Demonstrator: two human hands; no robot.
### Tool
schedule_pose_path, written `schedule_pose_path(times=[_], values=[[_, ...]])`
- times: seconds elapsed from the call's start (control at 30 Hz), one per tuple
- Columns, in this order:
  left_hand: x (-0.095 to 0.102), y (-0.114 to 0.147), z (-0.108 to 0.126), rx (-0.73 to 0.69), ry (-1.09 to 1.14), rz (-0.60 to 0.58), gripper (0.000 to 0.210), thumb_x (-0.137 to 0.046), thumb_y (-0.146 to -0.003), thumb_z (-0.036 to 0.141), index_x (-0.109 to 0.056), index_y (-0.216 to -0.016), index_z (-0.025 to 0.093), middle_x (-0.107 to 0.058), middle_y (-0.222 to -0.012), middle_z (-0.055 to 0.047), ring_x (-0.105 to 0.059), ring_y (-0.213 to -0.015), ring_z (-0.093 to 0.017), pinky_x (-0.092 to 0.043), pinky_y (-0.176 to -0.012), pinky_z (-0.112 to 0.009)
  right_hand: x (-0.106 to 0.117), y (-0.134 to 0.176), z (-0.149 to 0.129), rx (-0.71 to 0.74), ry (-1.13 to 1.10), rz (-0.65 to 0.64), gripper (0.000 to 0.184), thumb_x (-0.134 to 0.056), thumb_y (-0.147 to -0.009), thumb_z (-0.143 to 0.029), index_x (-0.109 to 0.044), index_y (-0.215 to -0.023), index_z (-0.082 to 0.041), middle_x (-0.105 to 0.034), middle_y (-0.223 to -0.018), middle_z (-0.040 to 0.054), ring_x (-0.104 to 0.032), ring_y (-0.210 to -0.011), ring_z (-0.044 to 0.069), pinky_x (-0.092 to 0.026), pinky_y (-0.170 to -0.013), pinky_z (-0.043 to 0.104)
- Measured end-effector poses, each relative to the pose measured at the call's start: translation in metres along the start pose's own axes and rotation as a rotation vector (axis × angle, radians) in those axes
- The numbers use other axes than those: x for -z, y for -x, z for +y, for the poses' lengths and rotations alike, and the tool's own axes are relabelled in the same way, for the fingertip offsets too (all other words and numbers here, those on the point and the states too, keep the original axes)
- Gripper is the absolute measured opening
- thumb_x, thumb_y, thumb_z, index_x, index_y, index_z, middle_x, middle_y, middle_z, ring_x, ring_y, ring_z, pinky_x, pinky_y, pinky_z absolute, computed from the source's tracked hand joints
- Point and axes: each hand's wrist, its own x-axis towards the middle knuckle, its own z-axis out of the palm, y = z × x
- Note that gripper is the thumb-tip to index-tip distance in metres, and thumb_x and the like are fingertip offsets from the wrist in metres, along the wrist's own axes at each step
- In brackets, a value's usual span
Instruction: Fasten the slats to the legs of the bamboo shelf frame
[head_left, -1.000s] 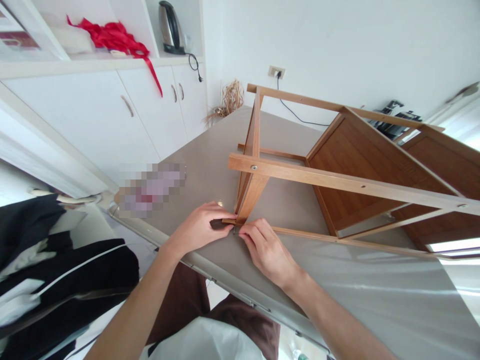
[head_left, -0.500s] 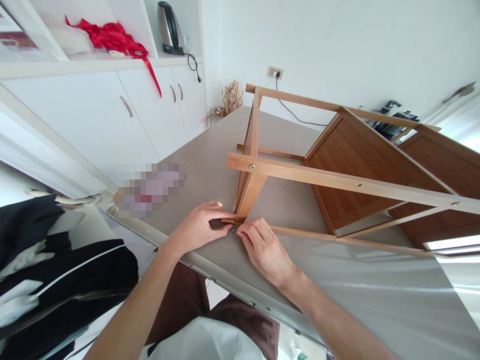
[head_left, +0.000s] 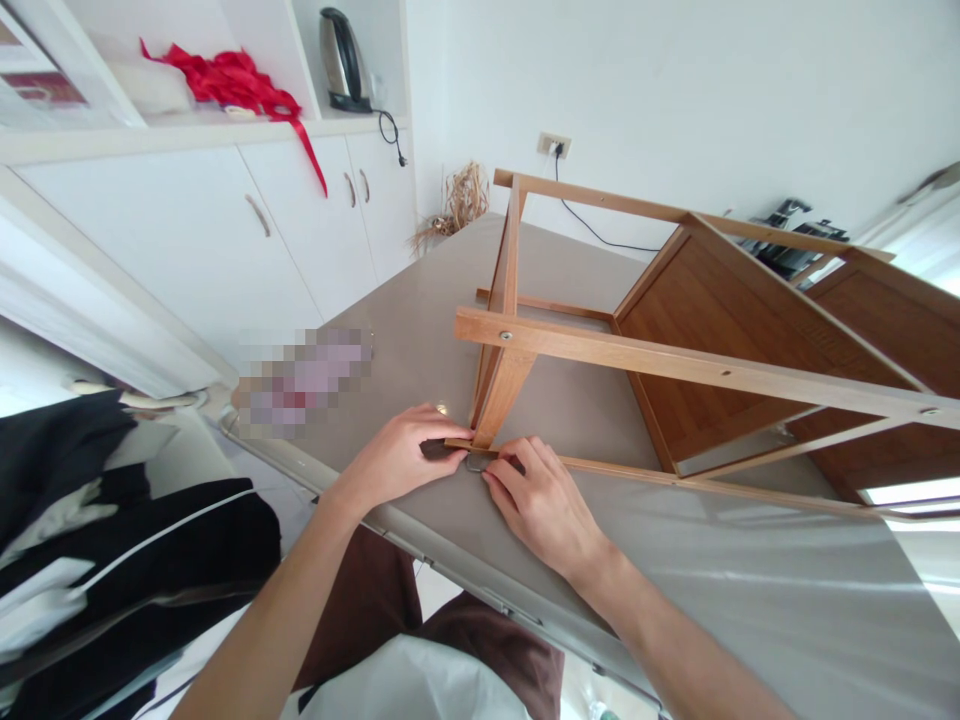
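A wooden shelf rack point(head_left: 600, 365) lies on its side across the table, its slanted end board meeting a low rail near me. My left hand point(head_left: 409, 450) is closed on the projecting end of that rail point(head_left: 457, 443), thumb in front and fingers behind. Just right of it, my right hand point(head_left: 544, 500) has bent fingers at the joint, thumb and fingertips on a small bent metal hex key point(head_left: 477, 462). The key sits low against the rail, and its tip is hidden. A bolt head point(head_left: 506, 336) shows in the upper near rail.
On the grey table point(head_left: 405, 330), a blurred-out packet point(head_left: 307, 385) lies to the left. Dried stalks point(head_left: 457, 200) stand behind the far edge. A kettle point(head_left: 343, 62) and red ribbon point(head_left: 232, 80) are on the cabinet shelf. Dark clothes point(head_left: 187, 560) hang at lower left.
My right hand has shifted slightly right and its fingers have opened a little, showing more of the hex key. The left hand keeps its hold on the rail end.
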Motion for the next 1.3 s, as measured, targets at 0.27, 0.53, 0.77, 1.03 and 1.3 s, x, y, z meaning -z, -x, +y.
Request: schedule_pose_path(times=[0.27,0.53,0.77,1.03,1.3], values=[[-0.0006,0.0002,-0.0004,0.005,-0.005,-0.009,0.016,-0.066,-0.087,0.021,-0.075,-0.100,0.023,-0.076,-0.094,-0.002,-0.064,-0.086,-0.018,-0.051,-0.083,-0.031,-0.0013,0.0032,0.0029,-0.013,0.048,-0.062,0.014,-0.051,-0.097,-0.014,-0.064,-0.095,-0.019,-0.059,-0.096,0.0072,-0.053,-0.089,0.020,-0.048,-0.082,0.035],[-0.0012,0.0009,-0.0011,-0.001,-0.008,-0.003,0.018,-0.066,-0.087,0.021,-0.075,-0.102,0.024,-0.075,-0.094,-0.003,-0.064,-0.085,-0.018,-0.052,-0.082,-0.033,-0.0034,0.0050,0.0013,0.016,0.049,-0.068,0.014,-0.048,-0.096,-0.011,-0.060,-0.097,-0.019,-0.059,-0.099,0.0084,-0.052,-0.088,0.021,-0.049,-0.079,0.036],[-0.0002,-0.0001,0.0003,-0.007,0.006,-0.003,0.019,-0.066,-0.086,0.021,-0.075,-0.103,0.024,-0.076,-0.095,-0.003,-0.065,-0.086,-0.018,-0.053,-0.084,-0.032,0.0010,0.0052,-0.0019,0.067,0.039,-0.079,0.017,-0.043,-0.098,-0.010,-0.058,-0.100,-0.018,-0.059,-0.092,0.0073,-0.052,-0.085,0.021,-0.049,-0.078,0.036],[0.0001,0.0005,0.0000,0.007,0.002,-0.022,0.018,-0.066,-0.088,0.023,-0.074,-0.104,0.024,-0.074,-0.092,-0.003,-0.064,-0.087,-0.018,-0.051,-0.082,-0.031,-0.0037,0.0038,0.0009,0.036,-0.060,-0.005,0.016,-0.040,-0.103,-0.016,-0.056,-0.105,-0.018,-0.058,-0.096,0.0075,-0.052,-0.088,0.020,-0.050,-0.079,0.035],[0.0012,-0.0006,0.0014,-0.001,0.010,-0.014,0.017,-0.066,-0.087,0.022,-0.075,-0.101,0.024,-0.075,-0.092,-0.003,-0.065,-0.086,-0.018,-0.052,-0.082,-0.031,-0.0081,-0.0011,-0.0004,0.031,-0.048,0.051,0.016,-0.042,-0.102,-0.016,-0.057,-0.100,-0.018,-0.059,-0.091,0.0074,-0.053,-0.085,0.020,-0.050,-0.079,0.035]])
